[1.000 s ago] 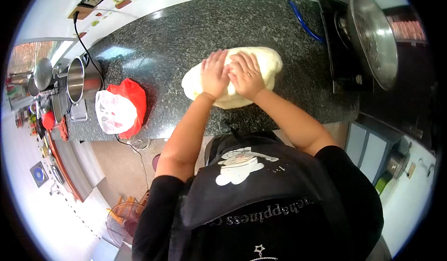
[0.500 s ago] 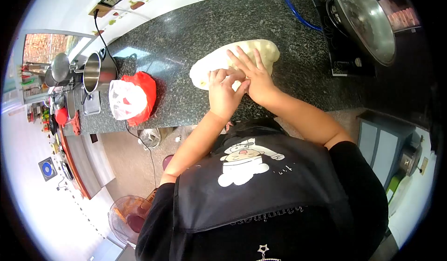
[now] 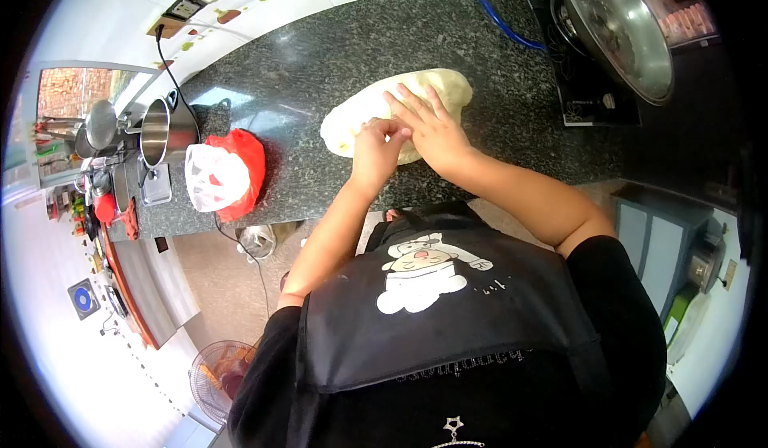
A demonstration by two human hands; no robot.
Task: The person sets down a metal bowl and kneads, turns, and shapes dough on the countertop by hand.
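Observation:
A large pale lump of dough (image 3: pixel 360 112) lies lengthwise on the dark speckled countertop (image 3: pixel 320 56). My right hand (image 3: pixel 432 134) rests flat on its right half, fingers spread apart. Beside it, at the near edge of the dough, my left hand (image 3: pixel 379 150) has its fingers curled in and its thumb reaching toward my right hand. Those left fingers pinch the dough's edge, though the contact is partly hidden under the hand.
Left on the counter sits a red and white plastic bag (image 3: pixel 248 172), with a steel pot (image 3: pixel 156 132) behind it. At right are an induction cooktop (image 3: pixel 592 108) and a tilted wok (image 3: pixel 628 36). A blue tube (image 3: pixel 508 26) lies near the back.
My left fingers have curled in more tightly at the dough's edge. My right hand stays spread on the dough. The whole view has shifted slightly.

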